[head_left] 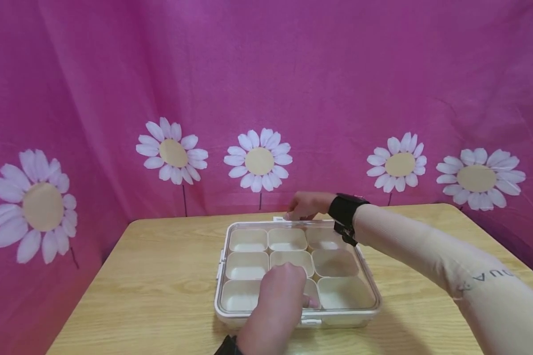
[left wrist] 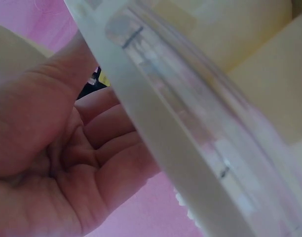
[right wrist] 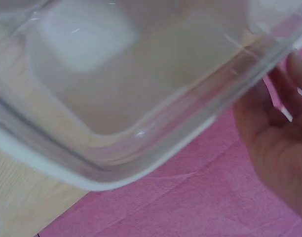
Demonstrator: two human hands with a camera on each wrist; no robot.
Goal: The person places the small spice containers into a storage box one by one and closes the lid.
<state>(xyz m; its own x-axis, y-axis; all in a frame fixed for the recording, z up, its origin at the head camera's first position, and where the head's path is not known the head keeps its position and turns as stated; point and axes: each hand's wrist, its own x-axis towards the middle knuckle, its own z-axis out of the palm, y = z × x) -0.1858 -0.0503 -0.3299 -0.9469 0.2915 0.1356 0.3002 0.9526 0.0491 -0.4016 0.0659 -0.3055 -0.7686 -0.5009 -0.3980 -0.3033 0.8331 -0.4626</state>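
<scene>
A white storage box (head_left: pixel 298 316) with a clear lid (head_left: pixel 266 252) stands on the table, several beige square cups (head_left: pixel 248 264) showing through the lid. My left hand (head_left: pixel 283 284) reaches over the box's front edge, above the lid, its thumb pointing right; its fingertips are hidden in the head view. In the left wrist view the lid's rim (left wrist: pixel 156 128) cuts across the bent fingers. My right hand (head_left: pixel 306 204) is at the far edge, bent fingers pinching at a white latch (head_left: pixel 279 218) that sticks out there. In the right wrist view its fingertips are partly hidden behind the rim.
More latches sit on the box's front (head_left: pixel 311 321) and left side (head_left: pixel 220 261). The wooden table (head_left: pixel 160 276) extends to both sides. A magenta curtain (head_left: pixel 324 88) with white daisies hangs right behind its back edge. My right sleeve (head_left: pixel 422 251) crosses the box's right corner.
</scene>
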